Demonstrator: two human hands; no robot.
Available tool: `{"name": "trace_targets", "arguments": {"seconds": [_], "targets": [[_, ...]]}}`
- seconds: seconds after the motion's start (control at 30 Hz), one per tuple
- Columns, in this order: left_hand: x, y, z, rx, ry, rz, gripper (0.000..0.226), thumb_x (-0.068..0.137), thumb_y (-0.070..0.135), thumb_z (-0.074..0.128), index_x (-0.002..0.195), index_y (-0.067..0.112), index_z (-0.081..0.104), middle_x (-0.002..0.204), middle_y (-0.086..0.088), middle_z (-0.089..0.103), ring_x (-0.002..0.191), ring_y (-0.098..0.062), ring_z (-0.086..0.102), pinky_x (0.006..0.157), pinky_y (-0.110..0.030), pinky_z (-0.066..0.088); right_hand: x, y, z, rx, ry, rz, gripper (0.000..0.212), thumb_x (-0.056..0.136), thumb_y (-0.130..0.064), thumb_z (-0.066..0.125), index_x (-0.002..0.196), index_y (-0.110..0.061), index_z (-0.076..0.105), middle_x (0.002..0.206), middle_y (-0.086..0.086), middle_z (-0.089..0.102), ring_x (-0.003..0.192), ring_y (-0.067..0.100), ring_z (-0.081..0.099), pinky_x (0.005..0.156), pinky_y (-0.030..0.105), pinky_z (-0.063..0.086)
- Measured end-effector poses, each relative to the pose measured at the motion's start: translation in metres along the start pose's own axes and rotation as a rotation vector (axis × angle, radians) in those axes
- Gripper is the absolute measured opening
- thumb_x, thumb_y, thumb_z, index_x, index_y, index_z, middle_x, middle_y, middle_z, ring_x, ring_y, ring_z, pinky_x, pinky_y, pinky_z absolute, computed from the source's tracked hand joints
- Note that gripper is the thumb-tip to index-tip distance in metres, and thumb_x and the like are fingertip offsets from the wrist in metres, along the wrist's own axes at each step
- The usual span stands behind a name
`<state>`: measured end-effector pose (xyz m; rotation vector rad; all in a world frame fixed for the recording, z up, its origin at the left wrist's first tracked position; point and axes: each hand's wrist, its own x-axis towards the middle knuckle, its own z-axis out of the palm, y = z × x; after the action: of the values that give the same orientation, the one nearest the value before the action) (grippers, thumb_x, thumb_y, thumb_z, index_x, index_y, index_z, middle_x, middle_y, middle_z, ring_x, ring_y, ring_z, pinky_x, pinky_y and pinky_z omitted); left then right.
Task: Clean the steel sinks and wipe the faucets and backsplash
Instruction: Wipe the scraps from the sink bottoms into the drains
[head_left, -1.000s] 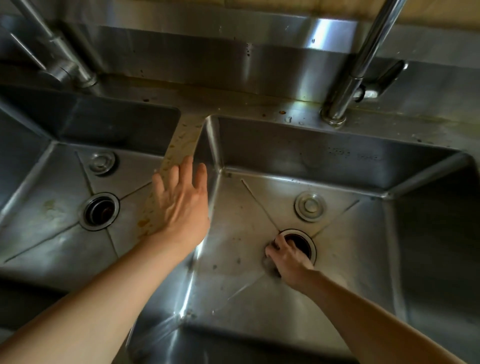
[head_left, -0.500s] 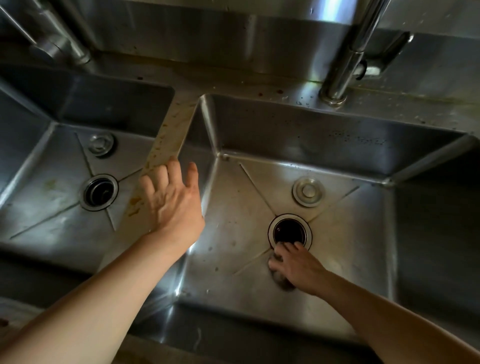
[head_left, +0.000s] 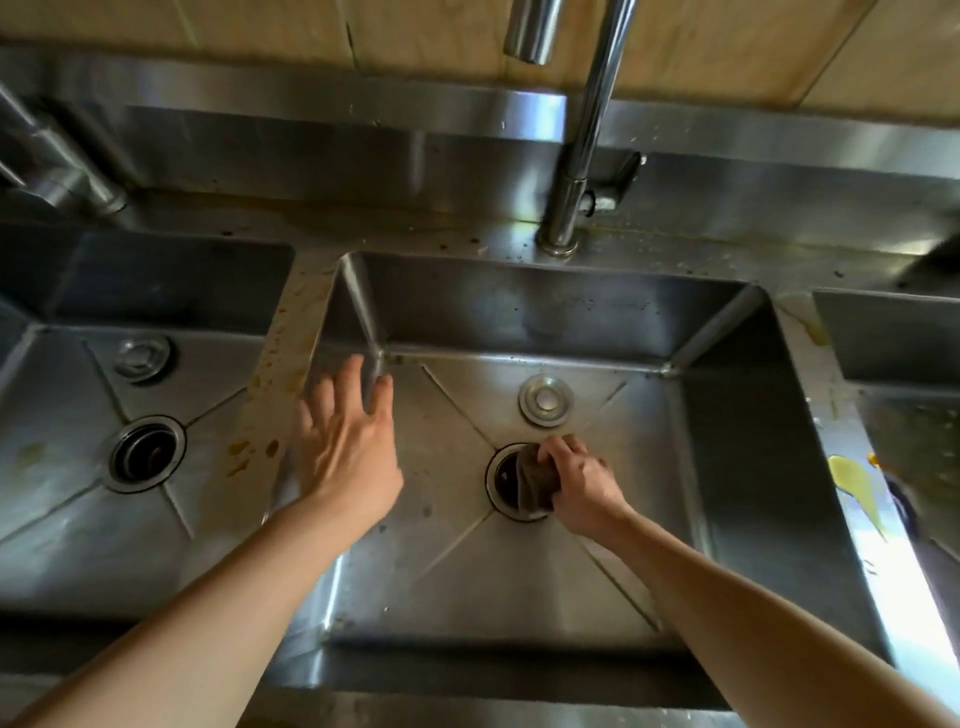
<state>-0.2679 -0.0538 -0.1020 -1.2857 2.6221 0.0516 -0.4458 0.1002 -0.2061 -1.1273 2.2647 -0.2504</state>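
Below me is the middle steel sink (head_left: 550, 312), its floor spotted with grime. My right hand (head_left: 584, 486) is shut on a dark brown cloth (head_left: 535, 483) and presses it onto the right side of the drain (head_left: 506, 480). A round drain plug (head_left: 545, 401) lies just behind the drain. My left hand (head_left: 348, 441) hovers open, fingers spread, over the sink's left wall beside the stained divider (head_left: 283, 374). The tall faucet (head_left: 582, 156) rises behind this sink in front of the steel backsplash (head_left: 311, 150).
A left sink (head_left: 62, 457) holds its own drain (head_left: 145, 454) and plug (head_left: 141, 357), with a second faucet (head_left: 57, 171) at the far left. A third sink (head_left: 904, 353) sits at the right; yellow residue (head_left: 854, 483) smears its near rim.
My right hand has carried the cloth from in front of the drain up onto its right side. My left hand shifted rightwards off the divider. The view tilted upwards.
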Motion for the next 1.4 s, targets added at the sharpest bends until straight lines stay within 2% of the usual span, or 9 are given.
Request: {"name": "trace_targets", "arguments": {"seconds": [0.1, 0.23, 0.4, 0.53, 0.83, 0.97, 1.1, 1.27, 1.4], "targets": [[-0.007, 0.011, -0.002, -0.058, -0.019, 0.097, 0.075, 0.084, 0.025, 0.059, 0.148, 0.021, 0.021, 0.154, -0.007, 0.007, 0.135, -0.029, 0.021, 0.111, -0.039, 0.022, -0.015, -0.001, -0.01, 0.134, 0.043, 0.053, 0.044, 0.07, 0.0, 0.064, 0.109, -0.016, 0.051, 0.105, -0.002, 0.043, 0.09, 0.027, 0.051, 0.071, 0.027, 0.037], [-0.01, 0.023, -0.008, -0.129, -0.078, 0.215, 0.065, 0.087, 0.023, 0.056, 0.144, 0.02, 0.026, 0.151, -0.003, 0.018, 0.132, -0.025, 0.027, 0.109, -0.039, 0.028, -0.034, -0.008, -0.028, 0.218, 0.128, 0.032, 0.04, 0.072, 0.003, 0.062, 0.11, -0.008, 0.052, 0.103, 0.0, 0.044, 0.089, 0.021, 0.048, 0.069, 0.026, 0.037], [-0.021, 0.043, -0.028, -0.261, -0.158, 0.277, 0.061, 0.091, 0.023, 0.054, 0.145, 0.02, 0.026, 0.146, -0.001, 0.034, 0.13, -0.024, 0.038, 0.107, -0.038, 0.034, -0.064, -0.014, -0.063, 0.339, 0.209, 0.069, 0.035, 0.068, -0.005, 0.062, 0.097, -0.02, 0.05, 0.103, -0.002, 0.046, 0.084, 0.012, 0.046, 0.066, 0.007, 0.034], [-0.028, 0.064, -0.049, -0.296, -0.189, 0.324, 0.055, 0.093, 0.022, 0.053, 0.143, 0.02, 0.031, 0.14, -0.003, 0.042, 0.126, -0.023, 0.044, 0.102, -0.035, 0.038, -0.083, -0.006, -0.09, 0.325, 0.269, 0.074, 0.039, 0.068, 0.001, 0.066, 0.101, -0.016, 0.052, 0.102, 0.001, 0.049, 0.089, 0.018, 0.049, 0.07, 0.021, 0.036], [-0.046, 0.148, -0.086, -0.381, -0.201, 0.389, 0.062, 0.093, 0.021, 0.056, 0.146, 0.022, 0.025, 0.148, -0.003, 0.031, 0.135, -0.024, 0.036, 0.107, -0.037, 0.036, -0.142, 0.055, -0.163, 0.462, 0.483, 0.15, 0.032, 0.075, -0.003, 0.068, 0.093, -0.023, 0.051, 0.086, -0.001, 0.059, 0.07, 0.02, 0.055, 0.06, 0.022, 0.041], [-0.067, 0.2, -0.096, -0.371, -0.198, 0.398, 0.058, 0.092, 0.022, 0.056, 0.143, 0.021, 0.029, 0.144, -0.003, 0.034, 0.132, -0.025, 0.038, 0.107, -0.039, 0.037, -0.174, 0.102, -0.194, 0.489, 0.532, 0.179, 0.034, 0.075, 0.003, 0.066, 0.1, -0.018, 0.053, 0.094, 0.006, 0.063, 0.08, 0.028, 0.062, 0.066, 0.041, 0.054], [-0.091, 0.257, -0.104, -0.36, -0.199, 0.394, 0.057, 0.094, 0.022, 0.052, 0.145, 0.021, 0.027, 0.146, -0.002, 0.029, 0.131, -0.026, 0.039, 0.103, -0.037, 0.037, -0.206, 0.156, -0.219, 0.479, 0.548, 0.174, 0.034, 0.078, 0.004, 0.064, 0.098, -0.02, 0.052, 0.097, 0.003, 0.059, 0.084, 0.024, 0.059, 0.058, 0.028, 0.05], [-0.111, 0.321, -0.106, -0.333, -0.192, 0.406, 0.061, 0.095, 0.021, 0.051, 0.148, 0.021, 0.022, 0.15, -0.002, 0.025, 0.134, -0.027, 0.036, 0.105, -0.04, 0.036, -0.235, 0.218, -0.238, 0.439, 0.544, 0.183, 0.035, 0.077, 0.003, 0.065, 0.107, -0.013, 0.054, 0.103, 0.005, 0.06, 0.093, 0.025, 0.058, 0.075, 0.036, 0.051], [-0.117, 0.358, -0.1, -0.314, -0.219, 0.425, 0.063, 0.094, 0.02, 0.051, 0.149, 0.022, 0.02, 0.152, -0.002, 0.023, 0.137, -0.027, 0.033, 0.108, -0.043, 0.035, -0.243, 0.257, -0.243, 0.448, 0.529, 0.212, 0.04, 0.078, 0.004, 0.065, 0.112, -0.014, 0.054, 0.11, 0.007, 0.061, 0.096, 0.026, 0.059, 0.077, 0.036, 0.05]]}}
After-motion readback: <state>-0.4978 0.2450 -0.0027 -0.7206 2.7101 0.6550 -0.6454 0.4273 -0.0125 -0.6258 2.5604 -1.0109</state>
